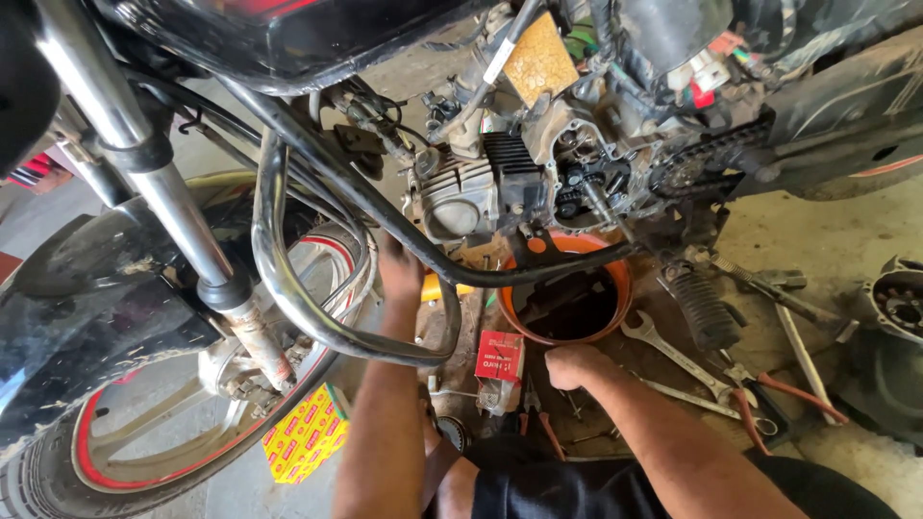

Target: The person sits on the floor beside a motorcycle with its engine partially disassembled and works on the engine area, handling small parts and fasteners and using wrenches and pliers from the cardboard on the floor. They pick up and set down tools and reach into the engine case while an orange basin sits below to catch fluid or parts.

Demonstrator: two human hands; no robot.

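Small red-and-white carton [500,357]: rectangular, upright w/ slight tilt, printed face toward camera, set on dirty floor just below rim of orange bowl, touching or nearly touching right fist; contact can't be confirmed. Orange bowl [615,281]: round, under engine, dark oil held inside, near rim partly crossed by black frame tube. Yellow item [433,286]: only a small piece seen beside left hand, mostly hidden by chrome guard.

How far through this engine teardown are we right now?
Done: the engine side is open with gears exposed, and a removed cover lies aside. In hand: the left hand reaches under the engine; the right hand rests beside the orange basin. Left: refitting the cover.
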